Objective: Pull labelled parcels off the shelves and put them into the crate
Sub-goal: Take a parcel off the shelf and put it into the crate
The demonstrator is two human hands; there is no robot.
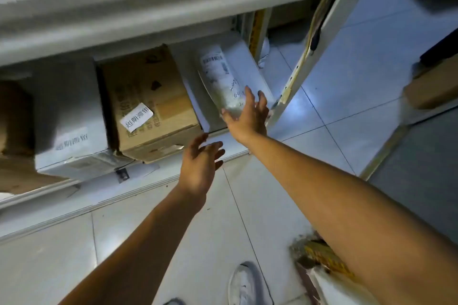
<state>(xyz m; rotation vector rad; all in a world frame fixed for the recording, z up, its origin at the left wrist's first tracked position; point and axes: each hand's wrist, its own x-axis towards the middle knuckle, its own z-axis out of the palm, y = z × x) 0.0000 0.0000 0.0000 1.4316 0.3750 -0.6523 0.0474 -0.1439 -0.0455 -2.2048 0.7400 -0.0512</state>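
A white soft parcel [219,77] with a printed barcode label and handwriting leans at the right end of the bottom shelf [153,176]. My right hand [249,116] is at its lower end, fingers spread and touching it, thumb against its left side. My left hand [200,164] hovers open in front of the shelf edge, below and left of that parcel, holding nothing. A brown cardboard box [148,99] with a white sticker stands left of the parcel. A white wrapped box [71,121] with a label stands further left.
A shelf board [124,7] runs overhead. The white upright post [319,39] stands just right of the parcel. Tiled floor [347,96] lies beyond. A brown box [433,86] sits at the right edge. Packages [319,262] lie under my right arm, beside my shoe [244,285].
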